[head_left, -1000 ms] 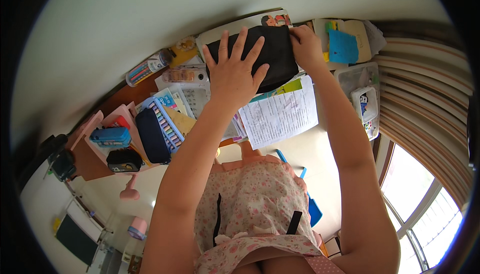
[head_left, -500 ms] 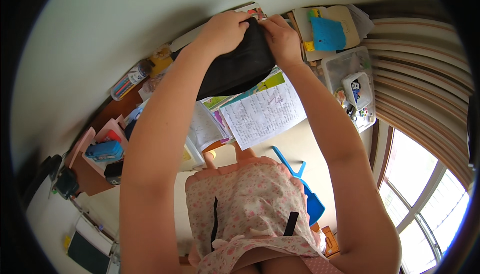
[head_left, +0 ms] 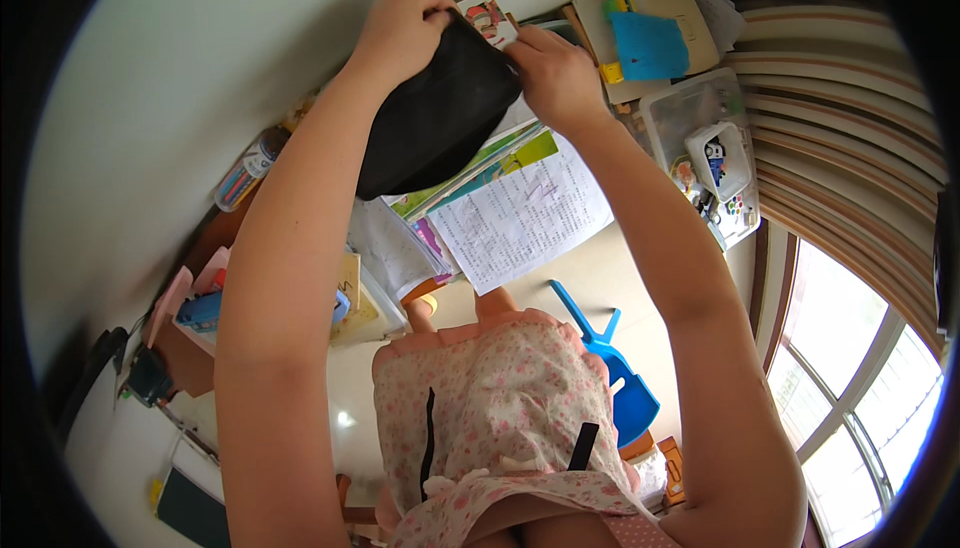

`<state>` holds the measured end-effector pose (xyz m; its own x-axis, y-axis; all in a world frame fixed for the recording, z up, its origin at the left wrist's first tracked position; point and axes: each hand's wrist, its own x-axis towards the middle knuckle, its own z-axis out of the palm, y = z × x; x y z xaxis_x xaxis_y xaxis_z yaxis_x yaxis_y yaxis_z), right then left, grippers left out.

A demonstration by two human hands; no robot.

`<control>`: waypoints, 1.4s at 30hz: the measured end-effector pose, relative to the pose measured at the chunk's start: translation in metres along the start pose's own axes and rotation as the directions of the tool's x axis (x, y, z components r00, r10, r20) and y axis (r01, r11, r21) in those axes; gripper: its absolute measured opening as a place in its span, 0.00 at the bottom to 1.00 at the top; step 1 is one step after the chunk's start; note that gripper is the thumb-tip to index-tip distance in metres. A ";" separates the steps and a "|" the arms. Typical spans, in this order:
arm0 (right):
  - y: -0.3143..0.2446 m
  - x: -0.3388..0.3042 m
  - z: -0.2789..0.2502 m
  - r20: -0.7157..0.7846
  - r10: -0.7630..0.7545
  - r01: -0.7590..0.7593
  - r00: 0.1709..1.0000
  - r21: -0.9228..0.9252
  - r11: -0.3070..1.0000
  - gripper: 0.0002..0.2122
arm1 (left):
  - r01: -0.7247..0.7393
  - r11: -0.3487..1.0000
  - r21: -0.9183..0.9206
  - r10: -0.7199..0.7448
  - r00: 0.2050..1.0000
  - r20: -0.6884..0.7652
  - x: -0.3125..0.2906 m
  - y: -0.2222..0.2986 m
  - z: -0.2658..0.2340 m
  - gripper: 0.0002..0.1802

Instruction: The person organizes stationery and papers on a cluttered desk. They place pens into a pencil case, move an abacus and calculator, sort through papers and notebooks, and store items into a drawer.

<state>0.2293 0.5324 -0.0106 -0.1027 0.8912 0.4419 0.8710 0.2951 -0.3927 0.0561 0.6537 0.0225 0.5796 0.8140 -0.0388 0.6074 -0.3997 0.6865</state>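
Note:
My left hand (head_left: 405, 33) is closed on the upper corner of a black, soft-looking bag (head_left: 430, 113). Fingers curled, my right hand (head_left: 558, 76) grips the bag's right edge; the fingertips are partly hidden. The bag hangs tilted over a stack of books and papers (head_left: 500, 163). Beneath it, a printed sheet with handwritten marks (head_left: 520, 213) slopes toward me. Between my hands, behind the bag, shows a card or book cover with a red and white picture (head_left: 485, 20).
Right of my right hand stand a folder with a blue pouch (head_left: 650, 46) and a clear plastic bin (head_left: 685, 103) holding small items. A pen jar (head_left: 245, 170) and a blue case (head_left: 200, 311) lie left. A blue stool (head_left: 625, 393) is on the floor; a striped curtain (head_left: 840, 108) hangs right.
My left hand has moved up and left with the bag, widening the gap between my hands. More of the picture card now shows behind the bag. My right hand has shifted slightly.

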 end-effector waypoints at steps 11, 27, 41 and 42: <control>-0.123 -0.053 0.020 -0.027 0.505 -0.503 0.863 0.046 0.863 0.05 | 0.078 0.989 0.122 -0.050 0.974 -0.219 -0.001 0.001 0.021 0.09; -0.109 -0.063 0.005 -0.086 0.597 -0.552 0.798 0.293 0.781 0.02 | 0.216 0.740 -0.636 -0.437 0.874 -0.212 -0.161 0.085 0.070 0.12; -0.105 -0.062 0.000 0.246 0.800 -0.687 0.547 0.678 0.261 0.08 | 0.497 0.303 -0.813 -0.815 0.577 0.049 -0.124 0.070 0.083 0.12; -0.100 -0.059 0.000 0.318 0.842 -0.726 0.436 0.677 0.121 0.09 | 0.479 0.391 -0.786 -0.794 0.608 -0.024 -0.126 0.073 0.087 0.11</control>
<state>0.1481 0.4503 0.0026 0.5358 0.7467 -0.3941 -0.1452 -0.3783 -0.9142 0.0746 0.4856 0.0146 -0.1430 0.8222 -0.5510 0.0876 0.5650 0.8204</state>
